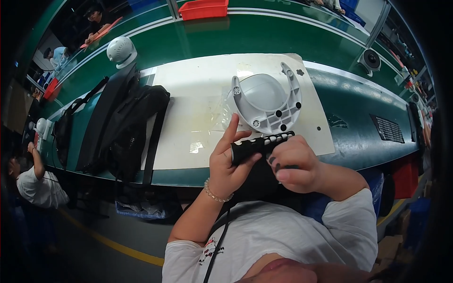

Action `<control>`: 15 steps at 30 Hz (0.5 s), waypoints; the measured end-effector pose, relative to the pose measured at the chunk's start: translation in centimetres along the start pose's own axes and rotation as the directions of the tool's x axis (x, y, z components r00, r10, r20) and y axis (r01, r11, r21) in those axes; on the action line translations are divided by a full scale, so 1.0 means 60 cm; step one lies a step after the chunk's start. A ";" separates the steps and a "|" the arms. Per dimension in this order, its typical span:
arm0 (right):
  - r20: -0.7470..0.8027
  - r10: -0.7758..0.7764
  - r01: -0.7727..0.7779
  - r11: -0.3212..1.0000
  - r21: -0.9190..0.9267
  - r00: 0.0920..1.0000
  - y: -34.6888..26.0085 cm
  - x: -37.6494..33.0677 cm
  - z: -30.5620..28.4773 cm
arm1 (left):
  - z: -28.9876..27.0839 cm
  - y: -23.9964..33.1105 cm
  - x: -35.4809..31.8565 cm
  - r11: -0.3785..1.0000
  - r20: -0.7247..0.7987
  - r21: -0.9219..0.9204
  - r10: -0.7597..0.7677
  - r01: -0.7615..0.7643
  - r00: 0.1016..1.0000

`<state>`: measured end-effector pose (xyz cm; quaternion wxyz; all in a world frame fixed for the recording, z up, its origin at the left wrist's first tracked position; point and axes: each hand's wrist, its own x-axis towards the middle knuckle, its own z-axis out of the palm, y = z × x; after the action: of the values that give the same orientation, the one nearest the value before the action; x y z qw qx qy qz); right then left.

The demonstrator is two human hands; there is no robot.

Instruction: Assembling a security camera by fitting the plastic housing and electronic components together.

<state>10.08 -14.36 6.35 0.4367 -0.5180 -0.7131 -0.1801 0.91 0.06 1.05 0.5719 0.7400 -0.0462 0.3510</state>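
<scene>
While our left hand loosely grips black strip, right hand curls, hold unclear; black bundle overlaps surface's left edge, room rightward.

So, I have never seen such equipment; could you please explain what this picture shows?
There is no machine: these are a person's bare hands. A wide fisheye camera on the person's head looks down, so straight edges bend. On the green table lies a white board; on that, a white curved plastic part with black round pads. Black material lies further left. The left hand holds a curled black strip with white round spots. The right hand is curled beside it; dark spots show at its fingers, too unclear to name.
</scene>
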 end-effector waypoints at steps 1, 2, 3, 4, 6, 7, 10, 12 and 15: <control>-0.067 0.006 -0.002 0.998 0.063 0.998 0.001 -0.001 0.003 | 0.000 -0.002 0.000 1.000 -0.005 0.006 0.019 -0.019 1.000; -0.129 0.057 -0.053 0.998 0.035 0.990 0.005 -0.005 0.006 | -0.001 -0.004 -0.002 1.000 -0.008 0.007 0.016 -0.016 1.000; -0.093 0.190 -0.186 0.981 0.050 0.977 0.005 0.002 -0.001 | -0.002 -0.007 -0.002 0.996 0.000 0.054 0.071 -0.071 0.997; -0.055 0.318 -0.315 0.947 0.060 0.946 0.009 0.013 -0.009 | -0.003 -0.007 -0.003 0.987 0.011 0.100 0.126 -0.126 0.992; 0.006 0.346 -0.342 0.924 0.172 0.938 0.034 0.031 -0.012 | 0.001 -0.005 -0.001 0.987 0.017 0.092 0.127 -0.128 0.992; 0.040 0.375 -0.374 0.899 0.226 0.926 0.039 0.039 -0.010 | 0.002 -0.005 -0.001 0.988 0.027 0.101 0.115 -0.117 0.993; 0.044 0.488 -0.477 0.824 0.307 0.872 0.035 0.052 0.000 | 0.000 -0.008 -0.001 0.986 0.033 0.121 0.114 -0.117 0.993; 0.090 0.539 -0.538 0.785 0.308 0.837 0.032 0.058 0.001 | 0.000 -0.010 -0.002 0.984 0.034 0.128 0.122 -0.126 0.992; 0.127 0.542 -0.556 0.792 0.254 0.830 0.030 0.060 -0.001 | 0.001 -0.011 -0.002 0.986 0.034 0.109 0.121 -0.124 0.992</control>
<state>11.41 -11.57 8.95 0.5216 -0.6396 -0.5603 0.0696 1.18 0.24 0.43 0.5064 0.7712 -0.0797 0.3774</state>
